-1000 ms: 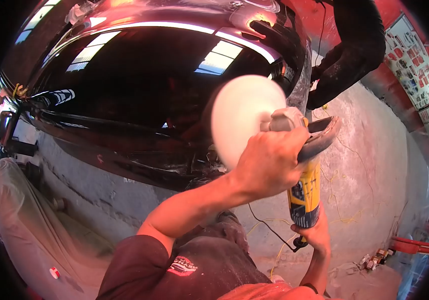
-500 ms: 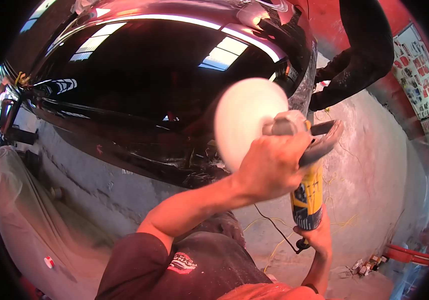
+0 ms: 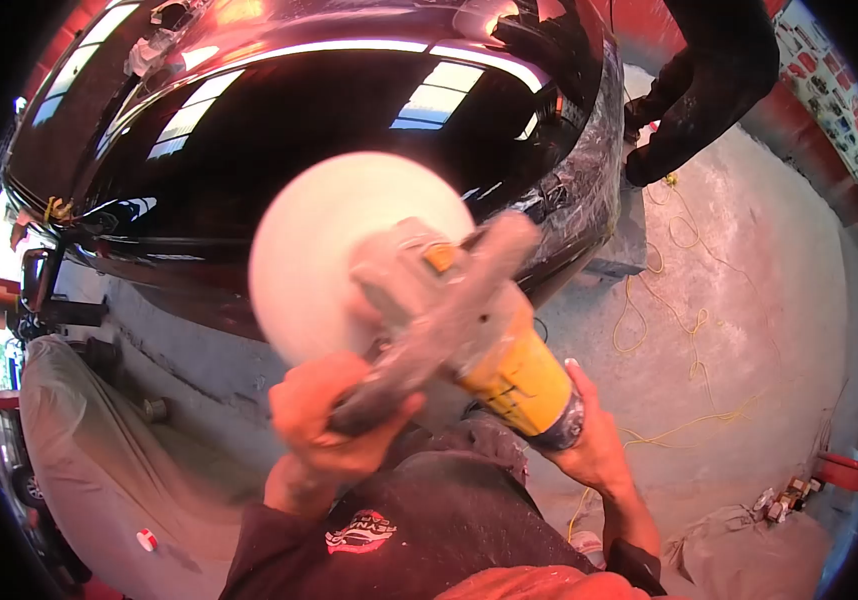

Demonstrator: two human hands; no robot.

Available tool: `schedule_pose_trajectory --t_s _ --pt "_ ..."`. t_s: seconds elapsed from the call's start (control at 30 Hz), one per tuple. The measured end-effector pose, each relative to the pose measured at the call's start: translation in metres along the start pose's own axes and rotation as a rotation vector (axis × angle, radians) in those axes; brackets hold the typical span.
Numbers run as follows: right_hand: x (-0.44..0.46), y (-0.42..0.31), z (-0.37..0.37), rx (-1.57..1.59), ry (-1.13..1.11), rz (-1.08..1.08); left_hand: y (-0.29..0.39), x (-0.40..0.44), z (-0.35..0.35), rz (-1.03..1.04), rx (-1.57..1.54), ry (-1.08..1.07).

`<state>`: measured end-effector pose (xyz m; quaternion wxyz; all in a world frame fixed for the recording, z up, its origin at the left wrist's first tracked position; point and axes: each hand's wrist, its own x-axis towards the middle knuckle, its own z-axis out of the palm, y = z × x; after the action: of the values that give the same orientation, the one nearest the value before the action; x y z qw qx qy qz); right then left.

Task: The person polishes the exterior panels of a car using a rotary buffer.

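Observation:
A yellow and black polisher [image 3: 519,375] with a wide, pale round pad [image 3: 334,245] fills the middle of the head view. My left hand [image 3: 334,410] is wrapped round the lower end of its dark bail handle [image 3: 439,325]. Around the rear of the polisher's body my right hand [image 3: 589,440] is closed. The pad is smeared by motion and overlaps the glossy dark car panel [image 3: 279,120] behind it. Whether the pad touches the panel I cannot tell.
A person in dark trousers [image 3: 719,90] stands at the upper right. Yellow cord [image 3: 694,325] lies in loops on the concrete floor [image 3: 749,270]. Plastic sheeting [image 3: 579,190] covers the car's right end. A draped cover [image 3: 99,470] is at the lower left, red equipment [image 3: 849,470] at the right.
The polisher has swung left and nearer to my body, now lying diagonally with its pad at the upper left. Both hands have kept their hold, the left moving down and left.

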<state>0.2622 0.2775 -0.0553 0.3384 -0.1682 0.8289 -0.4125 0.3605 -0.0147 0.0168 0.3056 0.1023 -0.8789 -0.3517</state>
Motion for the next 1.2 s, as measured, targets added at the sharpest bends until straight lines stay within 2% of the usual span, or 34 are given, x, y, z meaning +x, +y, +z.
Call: schedule_pose_trajectory --t_s 0.03,0.07,0.17,0.23,0.33,0.43,0.5,0.6,0.63,0.73,0.83,0.9,0.93,1.0,1.03,1.1,1.13,1.17,1.2 --pt "-0.001 -0.003 0.001 -0.032 -0.064 0.005 0.003 -0.011 -0.011 -0.045 -0.009 0.060" --pt "-0.001 -0.002 0.000 -0.012 -0.135 -0.137 0.006 -0.021 -0.021 -0.085 -0.020 0.121" --pt "0.029 0.014 -0.012 0.106 -0.314 -0.423 0.018 -0.053 -0.044 -0.408 -0.370 0.426" --pt "0.082 -0.010 -0.003 -0.112 0.227 -0.635 0.024 -0.068 -0.065 -0.315 -0.345 0.487" --pt "0.174 -0.042 -0.004 -0.609 0.633 -0.796 0.037 -0.091 -0.090 -0.247 -0.314 0.536" --pt "0.249 -0.047 0.012 -0.772 0.772 -0.823 0.033 -0.121 -0.108 -0.247 -0.306 0.613" --pt "0.253 -0.051 0.030 -0.811 0.782 -0.780 0.027 -0.131 -0.114 -0.237 -0.290 0.688" --pt "0.234 -0.061 0.049 -0.803 0.750 -0.713 0.020 -0.143 -0.126 -0.290 -0.314 0.671" --pt "0.234 -0.070 0.043 -0.809 0.793 -0.667 0.016 -0.145 -0.129 -0.270 -0.315 0.656" --pt "0.274 -0.066 0.030 -0.854 0.952 -0.716 0.003 -0.152 -0.138 -0.237 -0.325 0.602" --pt "0.227 -0.079 0.079 -0.730 0.722 -0.874 -0.001 -0.151 -0.141 -0.298 -0.363 0.600" --pt "0.192 -0.089 0.095 -0.721 0.611 -0.921 0.006 -0.140 -0.139 -0.387 -0.364 0.640" --pt "0.183 -0.086 0.095 -0.694 0.537 -0.880 0.007 -0.137 -0.139 -0.371 -0.402 0.593" --pt "0.147 -0.081 0.092 -0.412 0.459 -0.881 0.007 -0.130 -0.139 -0.334 -0.473 0.504" --pt "0.126 -0.075 0.092 -0.270 0.415 -0.882 0.002 -0.127 -0.137 -0.300 -0.404 0.482" --pt "0.081 -0.046 0.086 0.120 -0.120 -0.619 -0.012 -0.122 -0.129 -0.236 -0.263 0.440" --pt "0.060 -0.023 0.094 0.287 -0.317 -0.520 -0.010 -0.112 -0.128 -0.246 -0.233 0.360" --pt "0.042 -0.003 0.104 0.451 -0.512 -0.415 -0.009 -0.101 -0.123 -0.269 -0.332 0.316" --pt "0.026 0.004 0.107 0.422 -0.495 -0.479 -0.007 -0.089 -0.116 -0.293 -0.432 0.272"
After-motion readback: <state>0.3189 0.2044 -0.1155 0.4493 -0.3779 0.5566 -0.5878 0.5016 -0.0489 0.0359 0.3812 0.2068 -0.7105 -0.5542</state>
